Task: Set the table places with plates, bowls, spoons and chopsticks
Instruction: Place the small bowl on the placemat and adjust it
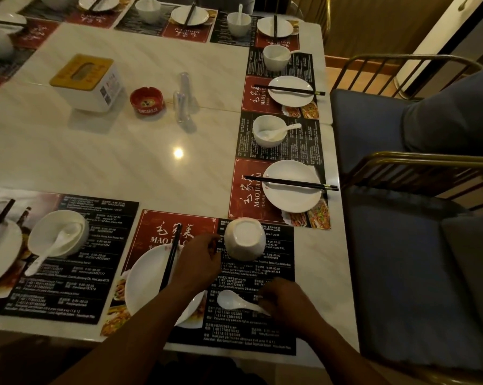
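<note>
Head view, nearest place setting. On the pale, glossy marble-veined desk lies a flat rectangular paper placemat printed in red and black. I see the left hand at the left wall of a white glazed ceramic bowl. The bowl is turned upside down, its round foot ring facing the camera, over the mat's black text panel. The left fingers are curled against its smooth side, gripping it. The right hand rests lower on the mat. Its fingers are bent over and pinch the handle end of a white ceramic soup spoon, whose oval scoop lies face up on the black print. Left of both, a round, shallow white plate overlaps the mat's red panel. A pair of slim black chopsticks lies across the plate, partly hidden by the left forearm. Mid-desk I note a round red ashtray and a white tissue box with a yellow lid.
</note>
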The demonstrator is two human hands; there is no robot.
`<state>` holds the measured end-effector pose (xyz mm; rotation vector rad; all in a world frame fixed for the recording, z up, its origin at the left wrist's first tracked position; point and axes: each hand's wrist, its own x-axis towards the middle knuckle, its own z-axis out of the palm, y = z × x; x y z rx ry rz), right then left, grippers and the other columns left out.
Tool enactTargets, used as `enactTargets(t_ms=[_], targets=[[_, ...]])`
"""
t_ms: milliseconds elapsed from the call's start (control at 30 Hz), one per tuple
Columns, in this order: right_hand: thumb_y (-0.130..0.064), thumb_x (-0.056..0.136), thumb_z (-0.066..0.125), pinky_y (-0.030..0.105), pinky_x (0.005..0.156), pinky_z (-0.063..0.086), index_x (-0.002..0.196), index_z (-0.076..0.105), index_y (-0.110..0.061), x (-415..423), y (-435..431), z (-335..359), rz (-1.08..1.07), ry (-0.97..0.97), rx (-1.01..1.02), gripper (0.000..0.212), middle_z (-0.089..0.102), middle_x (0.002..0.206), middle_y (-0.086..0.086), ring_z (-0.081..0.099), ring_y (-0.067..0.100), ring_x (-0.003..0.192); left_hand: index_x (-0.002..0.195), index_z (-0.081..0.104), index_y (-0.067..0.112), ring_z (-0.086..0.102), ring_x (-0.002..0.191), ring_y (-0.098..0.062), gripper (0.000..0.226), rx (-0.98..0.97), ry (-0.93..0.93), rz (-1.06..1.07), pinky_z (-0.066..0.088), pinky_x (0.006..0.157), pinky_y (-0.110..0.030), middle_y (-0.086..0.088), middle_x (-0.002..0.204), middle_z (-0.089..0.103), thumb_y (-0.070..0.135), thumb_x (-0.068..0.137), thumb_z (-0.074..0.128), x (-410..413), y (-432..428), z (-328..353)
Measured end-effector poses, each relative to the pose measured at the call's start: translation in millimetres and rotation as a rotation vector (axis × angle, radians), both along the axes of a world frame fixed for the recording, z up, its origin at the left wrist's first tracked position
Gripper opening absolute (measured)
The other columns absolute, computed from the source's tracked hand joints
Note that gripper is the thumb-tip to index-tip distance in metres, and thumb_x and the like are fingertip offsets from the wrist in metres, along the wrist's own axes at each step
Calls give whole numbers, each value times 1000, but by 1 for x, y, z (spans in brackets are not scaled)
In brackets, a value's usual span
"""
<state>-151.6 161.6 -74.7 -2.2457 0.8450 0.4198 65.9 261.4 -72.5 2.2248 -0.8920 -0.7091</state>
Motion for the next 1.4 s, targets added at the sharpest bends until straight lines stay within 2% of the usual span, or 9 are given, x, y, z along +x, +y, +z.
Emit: enactTargets(t_ms=[167, 367, 600, 800, 900, 967, 1067, 1200, 1400], targets=[[-24, 85, 74, 26, 96, 46, 133, 54, -28, 25, -37, 7, -368, -194, -56, 53, 58, 132, -4, 57, 14, 117, 141, 43, 27, 46, 122, -12, 72, 8, -68, -197, 42, 98, -27, 4, 131, 52, 14, 78, 75, 5, -9, -4], [-26, 76, 81, 31, 113, 33, 153, 25, -32, 61, -53, -7, -190, -313, 18, 95, 34, 156, -6, 33, 12, 141, 142, 42, 27, 51, 125, -12, 68, -89, -32, -307, 39, 96, -20, 4, 138, 53, 23, 83, 75, 3, -30, -5], [-26, 77, 81, 34, 111, 40, 143, 36, -41, 65, -50, 0, -296, -405, 96, 81, 45, 145, -15, 40, 3, 133, 137, 49, 26, 53, 113, -4, 56, -129, 129, -249, 34, 82, -1, 8, 130, 60, 26, 87, 73, 9, -33, -2], [-43, 78, 80, 20, 86, 51, 135, 30, -52, 65, -53, 29, -358, -395, 230, 76, 47, 139, -11, 52, 12, 117, 131, 42, 27, 61, 110, -19, 39, -72, 321, -141, 58, 83, -36, -4, 128, 60, 40, 97, 56, 23, -38, 10], [-43, 77, 81, 34, 101, 50, 148, 22, -47, 62, -55, 36, -220, -270, 120, 92, 44, 147, -9, 50, 14, 127, 129, 46, 28, 63, 103, -21, 36, -5, 317, -116, 58, 80, -39, -4, 120, 63, 49, 99, 47, 30, -41, 25], [-30, 90, 68, 37, 104, 47, 153, 21, -42, 63, -57, 39, -189, -212, -18, 80, 46, 149, -2, 50, 18, 129, 126, 52, 25, 63, 101, -20, 40, 18, 322, -121, 56, 85, -44, -3, 117, 64, 54, 99, 42, 33, -40, 32], [-23, 103, 47, 26, 84, 47, 151, 33, -35, 66, -55, 48, -203, -222, -57, 51, 62, 130, 2, 60, 16, 103, 117, 62, 21, 65, 97, -19, 48, 34, 300, -182, 54, 87, -45, -3, 109, 69, 55, 101, 33, 36, -31, 38], [-26, 104, 43, 33, 72, 54, 131, 48, -25, 69, -43, 45, -164, -167, -70, 27, 68, 113, 5, 64, 16, 85, 97, 69, 24, 70, 82, -20, 39, 31, 358, -158, 60, 76, -46, 0, 90, 72, 48, 103, 40, 41, -13, 36], [-28, 105, 38, 30, 70, 45, 139, 44, -23, 64, -25, 24, -216, -57, -52, 35, 68, 113, 5, 63, 19, 93, 123, 65, 21, 70, 96, -15, 27, 25, 524, -117, 60, 84, -36, -2, 112, 70, 18, 104, 45, 34, 7, 26]])
